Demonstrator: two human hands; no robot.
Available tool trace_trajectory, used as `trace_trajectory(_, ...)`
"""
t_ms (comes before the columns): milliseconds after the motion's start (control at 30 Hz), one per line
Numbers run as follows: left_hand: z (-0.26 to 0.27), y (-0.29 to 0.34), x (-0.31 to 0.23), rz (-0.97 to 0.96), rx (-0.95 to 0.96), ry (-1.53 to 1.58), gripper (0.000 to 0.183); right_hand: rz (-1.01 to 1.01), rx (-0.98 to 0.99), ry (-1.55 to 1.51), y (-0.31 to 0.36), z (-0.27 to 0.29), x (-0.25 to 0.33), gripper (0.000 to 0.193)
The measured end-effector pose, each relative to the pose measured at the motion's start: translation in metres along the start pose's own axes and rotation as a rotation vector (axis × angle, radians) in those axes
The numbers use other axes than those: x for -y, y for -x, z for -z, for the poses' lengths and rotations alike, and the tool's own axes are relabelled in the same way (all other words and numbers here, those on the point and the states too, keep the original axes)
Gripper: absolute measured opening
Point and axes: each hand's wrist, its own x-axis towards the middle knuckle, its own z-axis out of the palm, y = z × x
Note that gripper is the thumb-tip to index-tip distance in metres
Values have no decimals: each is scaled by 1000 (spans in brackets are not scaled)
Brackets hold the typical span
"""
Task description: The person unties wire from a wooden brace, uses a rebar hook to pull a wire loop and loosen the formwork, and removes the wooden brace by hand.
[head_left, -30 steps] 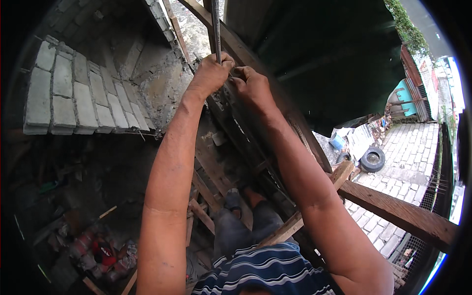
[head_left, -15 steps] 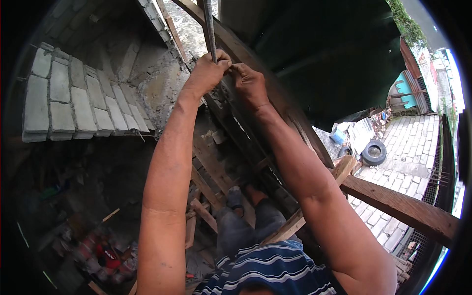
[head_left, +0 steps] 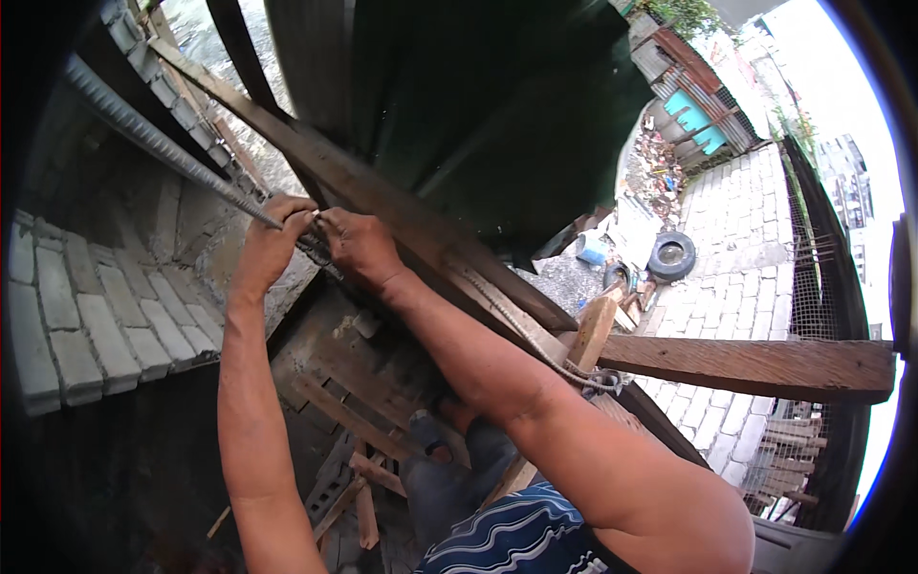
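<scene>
A grey ribbed rebar (head_left: pixel 167 143) slants down from the upper left, and its lower end meets my left hand (head_left: pixel 268 247), whose fingers are closed around it. Close beside it, my right hand (head_left: pixel 361 247) is pinched, its fingertips almost against those of the left. Between the fingertips is something small and pale that I cannot make out. Both hands are over a long wooden beam (head_left: pixel 373 196) that runs diagonally. Another ribbed bar (head_left: pixel 507 314) lies along this beam beside my right forearm, with a bent, looped part at its lower end.
A dark green sheet (head_left: pixel 497 124) hangs beyond the beam. Left of me is a block wall (head_left: pixel 96 325). A thick timber (head_left: pixel 746 365) juts out to the right, above a block wall and tires (head_left: pixel 672 255). Wooden pieces (head_left: pixel 344 411) and my feet are far below.
The view has turned, so my hands and the rebar appear further left and lower. The rebar now slants instead of standing nearly upright. Both hands stay close together, fingers closed.
</scene>
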Motion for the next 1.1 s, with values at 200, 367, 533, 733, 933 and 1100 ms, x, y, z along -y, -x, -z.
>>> trace_trajectory(200,-1,-3,5,-5,-66,-80,20,-121,97,157,-16,21,20,17)
trace_trajectory(367,-8,-1,8,-34,-92,-180,19,-265,110,161,-18,15,22,19)
trace_trajectory(533,-12,-4,8,-199,-158,-93,11,-230,-39,18,-29,20,17,19)
trace_trajectory(733,-13,-12,15,-388,-211,-299,11,-381,25,-36,-43,24,20,23)
trace_trajectory(933,-26,-12,23,-287,-333,-261,11,-375,58,-49,-46,35,24,24)
trace_trajectory(1100,-45,-17,26,-245,-550,-372,11,-364,-211,-112,-10,-6,46,22)
